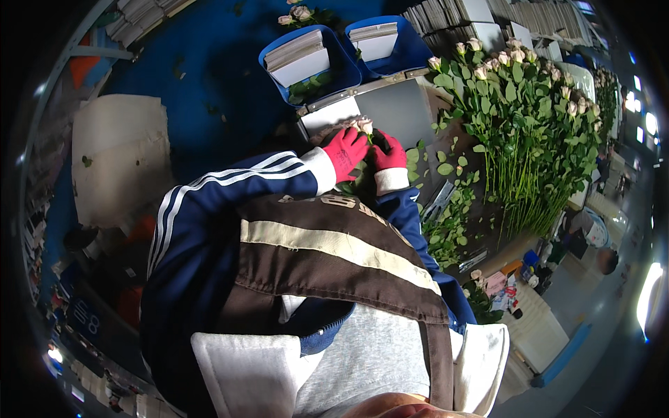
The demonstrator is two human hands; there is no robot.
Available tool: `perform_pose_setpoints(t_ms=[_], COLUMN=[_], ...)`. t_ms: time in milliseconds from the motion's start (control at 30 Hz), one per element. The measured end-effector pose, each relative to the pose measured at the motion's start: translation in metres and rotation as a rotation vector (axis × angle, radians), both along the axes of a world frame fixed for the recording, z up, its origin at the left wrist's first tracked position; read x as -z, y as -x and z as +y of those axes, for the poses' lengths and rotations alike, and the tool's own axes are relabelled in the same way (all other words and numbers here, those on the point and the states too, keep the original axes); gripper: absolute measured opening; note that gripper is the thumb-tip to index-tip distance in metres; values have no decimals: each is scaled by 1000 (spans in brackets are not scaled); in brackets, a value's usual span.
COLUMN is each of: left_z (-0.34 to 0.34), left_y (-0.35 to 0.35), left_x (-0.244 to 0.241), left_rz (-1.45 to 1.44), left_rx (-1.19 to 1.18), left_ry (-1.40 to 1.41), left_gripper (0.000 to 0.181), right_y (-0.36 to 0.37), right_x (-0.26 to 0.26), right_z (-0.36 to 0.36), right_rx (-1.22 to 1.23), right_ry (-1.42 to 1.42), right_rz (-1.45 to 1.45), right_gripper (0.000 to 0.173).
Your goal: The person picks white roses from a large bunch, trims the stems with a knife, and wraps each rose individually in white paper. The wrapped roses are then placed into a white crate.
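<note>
My left hand [345, 154], in a red glove with dark fingertips and a white cuff, curls around a small bunch of pale pink roses [364, 125]. Close on its right is my right hand [390, 150], gloved the same way, with its fingers bent at the stems just below the blooms. The stems under both hands are mostly hidden by my hands and the brown apron [324, 251]. Beneath the blooms, brownish wrapping [334, 128] lies beside a white sheet [332, 116] and a grey work surface [397, 112].
Two blue bins [285, 91] holding stacked cardboard stand beyond a metal edge [360, 91]. To the right lies a large pile of long-stemmed roses [522, 130], with loose leaves [449, 224] nearer me. A pale board [123, 157] is at left; more roses [300, 14] lie at the far side.
</note>
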State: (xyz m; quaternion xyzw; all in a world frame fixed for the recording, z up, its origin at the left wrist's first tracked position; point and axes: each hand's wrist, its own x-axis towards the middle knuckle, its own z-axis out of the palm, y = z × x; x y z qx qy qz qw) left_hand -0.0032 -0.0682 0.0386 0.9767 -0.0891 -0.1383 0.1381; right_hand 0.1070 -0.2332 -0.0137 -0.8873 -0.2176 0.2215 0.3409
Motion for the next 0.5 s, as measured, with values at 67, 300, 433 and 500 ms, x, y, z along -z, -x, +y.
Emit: perform_pose_setpoints(t_ms=[67,300,433,500], left_z=[8,9,7,9], left_y=[1,11,15,12], left_x=[9,36,36,37], left_rz=[-188,-180,-172,-144], left_rx=[93,148,122,112], left_ry=[147,331,364,427], left_gripper=[85,81,72,66], right_y=[-7,-96,-100,-87], right_x=[7,-21,-8,21], right_z=[-4,22,152,225], right_rx=[-40,-644,-746,-929], right_ry=[5,261,91,4], right_rz=[62,349,-192,-246], right_gripper=[49,44,37,32])
